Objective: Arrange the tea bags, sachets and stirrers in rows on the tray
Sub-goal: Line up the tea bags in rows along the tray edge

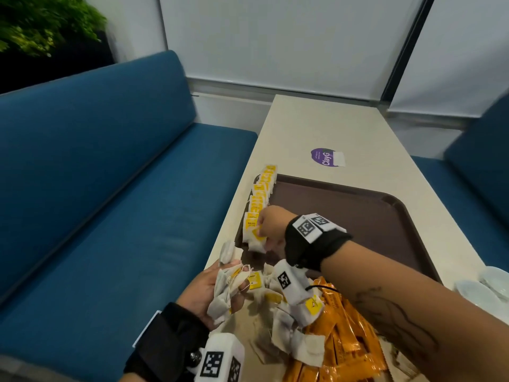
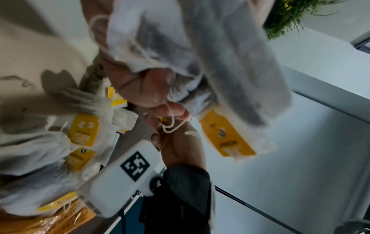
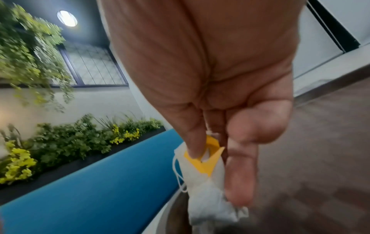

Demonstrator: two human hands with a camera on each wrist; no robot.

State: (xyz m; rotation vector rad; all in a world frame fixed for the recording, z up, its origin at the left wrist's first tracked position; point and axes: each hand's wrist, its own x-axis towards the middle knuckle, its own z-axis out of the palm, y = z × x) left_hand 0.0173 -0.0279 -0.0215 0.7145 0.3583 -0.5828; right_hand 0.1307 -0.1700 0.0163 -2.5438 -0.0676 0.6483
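A single tea bag (image 1: 254,239), white mesh with a yellow tag, hangs pinched between the thumb and fingers of the right hand (image 1: 271,227) at the near end of a row of tea bags (image 1: 260,195) that runs along the left edge of the brown tray (image 1: 385,216), from about 9 o'clock on the tray up toward 11 o'clock. The right-wrist view shows the thumb pressing the yellow tag against the fingers, with the bag dangling just above the tray's rim. At 7 o'clock from the tray, the left hand (image 1: 213,290) is curled round a bunch of tea bags (image 1: 228,292), their strings looped over the fingers. At 6 o'clock a loose heap of tea bags (image 1: 289,326) lies on the pale table (image 1: 316,125) over a pile of orange sachets (image 1: 344,334). No stirrers can be made out. The step in hand looks like extending the first row; the sachets are not yet touched. The next move calls for setting this bag flat, tag up, snug against the last one, and letting go without its string dragging the neighbours.
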